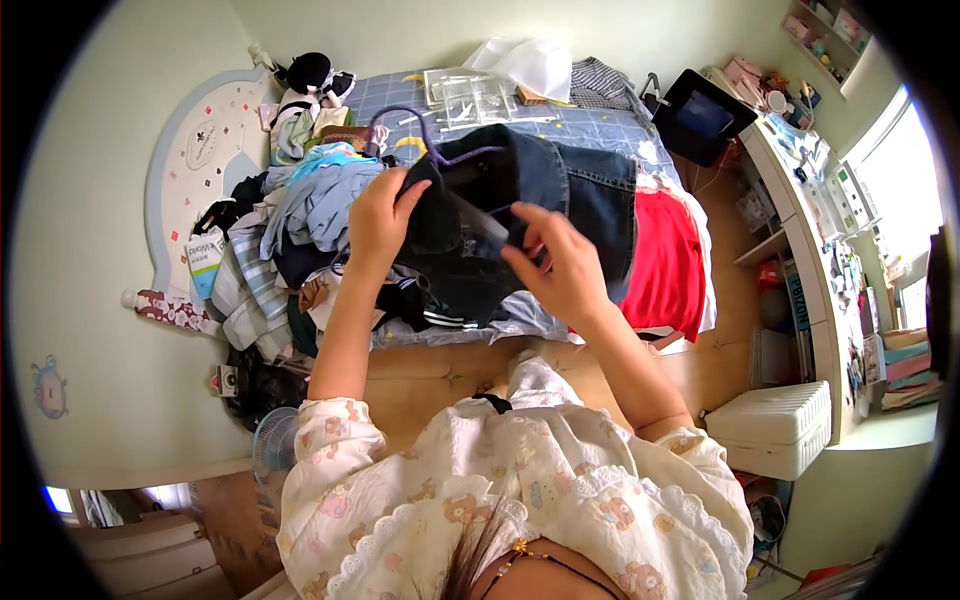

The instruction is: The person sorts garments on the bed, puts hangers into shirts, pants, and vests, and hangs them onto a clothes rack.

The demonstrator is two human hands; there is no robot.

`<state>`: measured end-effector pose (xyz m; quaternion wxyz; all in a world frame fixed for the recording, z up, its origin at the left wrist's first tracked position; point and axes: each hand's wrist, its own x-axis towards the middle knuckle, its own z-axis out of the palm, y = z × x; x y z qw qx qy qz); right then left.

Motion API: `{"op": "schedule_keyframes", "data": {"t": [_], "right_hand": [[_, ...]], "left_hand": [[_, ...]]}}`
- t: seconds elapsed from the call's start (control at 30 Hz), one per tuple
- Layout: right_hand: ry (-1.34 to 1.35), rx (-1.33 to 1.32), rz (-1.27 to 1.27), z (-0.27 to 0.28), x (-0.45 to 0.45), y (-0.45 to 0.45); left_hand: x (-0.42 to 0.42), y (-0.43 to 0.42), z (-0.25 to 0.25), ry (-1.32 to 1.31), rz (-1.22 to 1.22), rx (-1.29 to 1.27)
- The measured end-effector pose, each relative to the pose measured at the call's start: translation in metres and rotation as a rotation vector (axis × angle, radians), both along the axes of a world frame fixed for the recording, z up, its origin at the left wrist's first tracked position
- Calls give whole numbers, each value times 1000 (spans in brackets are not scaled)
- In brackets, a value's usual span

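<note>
A dark denim garment [600, 195] hangs in front of me over the bed's near side, its opening facing up. A purple clothes hanger [428, 140] sits partly inside it, hook up and to the left; the rest is hidden by cloth. My left hand [378, 225] is closed on the garment's left edge, below the hook. My right hand [562, 262] is at the opening, fingers bent around the cloth, with index finger and thumb apart at the tips. A blurred grey strip [480, 218] shows between the hands; I cannot make out what it is.
Piled clothes [320, 205] cover the bed's left side. Red cloth [663, 262] lies at its right. Clear plastic pieces [475, 95] and a white bag [525, 65] are at the back. A white case [770, 428] stands right, below a long desk [800, 220]; a fan [275, 442] stands left.
</note>
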<state>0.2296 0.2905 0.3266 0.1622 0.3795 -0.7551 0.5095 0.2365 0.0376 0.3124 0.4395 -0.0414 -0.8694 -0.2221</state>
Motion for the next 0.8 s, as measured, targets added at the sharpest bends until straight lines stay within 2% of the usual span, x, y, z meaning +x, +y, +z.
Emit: {"op": "schedule_keyframes", "data": {"t": [0.07,0.13,0.17,0.2,0.27,0.33,0.37,0.4,0.47,0.57,0.8], "right_hand": [[-3,118,18,-7,0,19],[487,-27,-187,4,-20,42],[641,-38,-301,17,-29,54],[658,70,-447,35,-26,63],[568,219,-454,49,-28,73],[290,366,-202,37,-37,87],[228,379,-162,30,-41,87],[303,382,-178,21,-45,85],[228,339,-107,8,-43,82],[269,294,-68,4,-36,71],[207,320,-118,-2,-49,90]], "left_hand": [[-2,-1,2,79,-93,52],[3,4,15,132,-139,40],[5,3,19,119,-158,27],[7,3,23,121,-188,14],[9,2,32,121,-252,-14],[9,7,35,80,-310,-20],[9,10,36,57,-330,-31],[8,13,36,35,-348,-41],[4,19,30,-30,-358,-96],[-1,35,22,-13,-478,-132],[-10,38,18,-11,-446,-221]]}}
